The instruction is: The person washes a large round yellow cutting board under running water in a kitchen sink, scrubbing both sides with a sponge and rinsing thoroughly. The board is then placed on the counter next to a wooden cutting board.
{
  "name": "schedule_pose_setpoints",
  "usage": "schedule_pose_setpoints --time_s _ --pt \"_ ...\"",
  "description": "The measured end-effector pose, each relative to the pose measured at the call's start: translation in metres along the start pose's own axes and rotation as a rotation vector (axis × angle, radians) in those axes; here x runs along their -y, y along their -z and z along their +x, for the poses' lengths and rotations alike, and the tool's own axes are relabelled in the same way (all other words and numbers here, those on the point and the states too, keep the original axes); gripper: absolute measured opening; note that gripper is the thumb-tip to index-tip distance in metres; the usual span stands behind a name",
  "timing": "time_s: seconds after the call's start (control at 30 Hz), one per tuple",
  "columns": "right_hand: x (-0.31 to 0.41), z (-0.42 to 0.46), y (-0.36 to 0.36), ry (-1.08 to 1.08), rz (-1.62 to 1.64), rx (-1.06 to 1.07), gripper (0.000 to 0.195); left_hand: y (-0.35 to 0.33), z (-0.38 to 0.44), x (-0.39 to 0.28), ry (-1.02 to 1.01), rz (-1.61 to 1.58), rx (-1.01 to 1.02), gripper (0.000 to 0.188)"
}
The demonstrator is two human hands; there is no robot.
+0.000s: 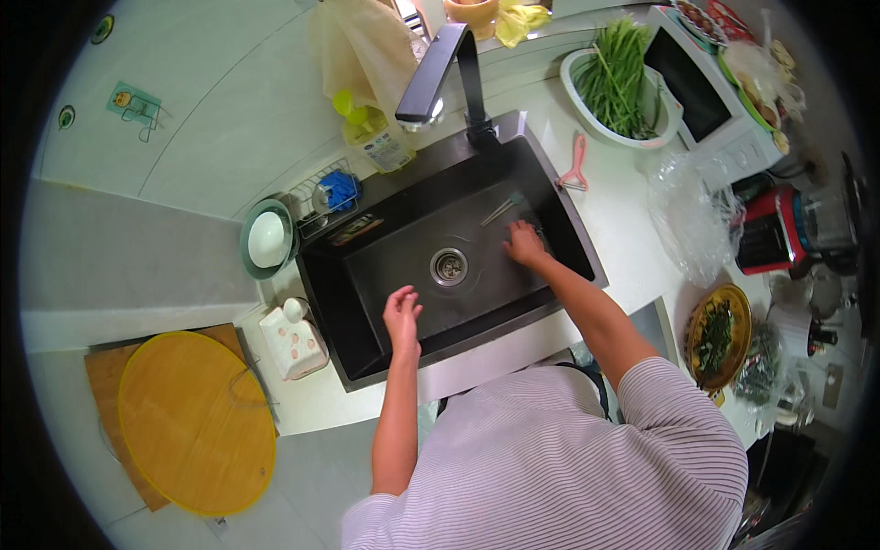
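Note:
A dark rectangular kitchen sink [385, 268] lies before me, with a round metal drain strainer [449, 267] in its floor. My right hand [525, 243] reaches down to the sink floor on the right side, palm down; what lies under its fingers is hidden. Just above its fingertips lies a small utensil [502, 208] with thin metal prongs and a grey-green end. My left hand [402, 313] hovers over the near left part of the sink, fingers loosely bent and apart, nothing in it. A black faucet [440, 75] stands at the back rim.
A pink peeler [576, 165] lies right of the sink, near a basin [584, 113] of green stalks, a microwave [729, 103] and a plastic bag [694, 213]. Soap [378, 141], bowls [267, 239] and a white holder [294, 344] stand around the sink. Cutting boards [196, 419] lean at left.

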State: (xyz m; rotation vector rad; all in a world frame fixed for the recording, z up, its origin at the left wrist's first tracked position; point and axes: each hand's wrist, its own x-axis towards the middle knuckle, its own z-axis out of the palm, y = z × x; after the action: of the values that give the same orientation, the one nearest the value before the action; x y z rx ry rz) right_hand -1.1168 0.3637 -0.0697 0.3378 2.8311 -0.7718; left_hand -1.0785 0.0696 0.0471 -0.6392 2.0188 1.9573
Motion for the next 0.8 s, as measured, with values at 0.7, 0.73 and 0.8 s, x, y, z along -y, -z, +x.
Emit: schedule_pose_setpoints --time_s 0.7,0.73,0.8 --pt "-0.051 0.074 -0.064 0.093 -0.114 0.191 0.029 -0.094 0.054 0.053 0.307 0.163 0.195 0.021" --pt "-0.043 0.068 -0.059 0.108 -0.008 0.223 0.029 -0.102 0.058 0.053 0.325 0.174 0.226 0.021" --pt "-0.020 0.055 -0.051 0.081 0.380 0.181 0.034 -0.118 0.065 0.051 0.370 0.128 0.231 0.022"
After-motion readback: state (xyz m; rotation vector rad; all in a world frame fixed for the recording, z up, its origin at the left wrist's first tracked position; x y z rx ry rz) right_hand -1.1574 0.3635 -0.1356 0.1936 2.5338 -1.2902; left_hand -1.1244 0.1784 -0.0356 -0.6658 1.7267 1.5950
